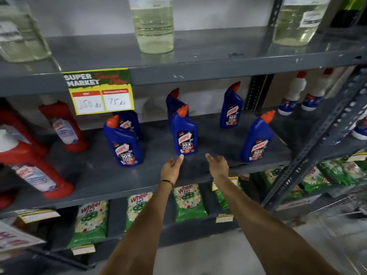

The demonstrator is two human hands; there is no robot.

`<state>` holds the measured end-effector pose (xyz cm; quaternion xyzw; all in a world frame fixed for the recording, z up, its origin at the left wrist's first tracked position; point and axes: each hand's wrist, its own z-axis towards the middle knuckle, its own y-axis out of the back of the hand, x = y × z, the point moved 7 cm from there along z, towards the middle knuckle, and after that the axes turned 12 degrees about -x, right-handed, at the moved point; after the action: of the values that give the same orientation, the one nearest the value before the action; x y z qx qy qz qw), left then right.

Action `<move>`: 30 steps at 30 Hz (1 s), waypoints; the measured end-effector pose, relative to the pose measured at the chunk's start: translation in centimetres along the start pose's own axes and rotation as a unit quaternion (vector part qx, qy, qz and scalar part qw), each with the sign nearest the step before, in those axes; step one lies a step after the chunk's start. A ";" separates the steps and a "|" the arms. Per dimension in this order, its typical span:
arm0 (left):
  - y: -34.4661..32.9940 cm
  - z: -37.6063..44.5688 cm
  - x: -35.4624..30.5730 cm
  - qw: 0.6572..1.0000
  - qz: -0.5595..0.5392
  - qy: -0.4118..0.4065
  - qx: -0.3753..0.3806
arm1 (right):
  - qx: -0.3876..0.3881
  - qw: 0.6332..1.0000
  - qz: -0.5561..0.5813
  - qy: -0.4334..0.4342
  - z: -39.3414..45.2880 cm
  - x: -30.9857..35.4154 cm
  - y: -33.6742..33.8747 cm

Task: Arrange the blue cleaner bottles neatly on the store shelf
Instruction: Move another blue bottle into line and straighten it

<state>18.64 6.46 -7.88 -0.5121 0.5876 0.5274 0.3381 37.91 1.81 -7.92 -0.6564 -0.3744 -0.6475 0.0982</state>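
Two empty hands at the middle blue bottle (pixel 185 133)

Left hand (pixel 171 168), open, touches its base at 6 o'clock; right hand (pixel 218 165), open, is near.

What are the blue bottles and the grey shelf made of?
The blue bottles look like glossy moulded plastic: soft shine on smooth curved sides, with orange caps that also look plastic. The grey shelf seems to be painted metal: thin flat boards, chipped pale spots on the front edge, and a punched-hole upright holding it. I can't be fully sure from a picture.
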 end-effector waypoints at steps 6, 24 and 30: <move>1.0 3.0 -0.3 1.000 -0.005 0.016 -0.009 | 0.067 0.998 -0.005 -0.004 1.3 1.5 -4.3; -2.8 6.5 -2.3 0.998 -0.006 -0.068 0.011 | 0.238 0.963 0.044 0.119 4.4 3.7 -8.1; -2.3 5.2 -2.0 0.998 -0.010 -0.063 0.012 | 0.240 0.963 0.050 0.111 3.8 2.9 -7.7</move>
<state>20.58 12.17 -7.72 -0.4799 0.5661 0.5482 0.3856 35.73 10.64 -8.49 -0.5552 -0.4724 -0.6020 0.3259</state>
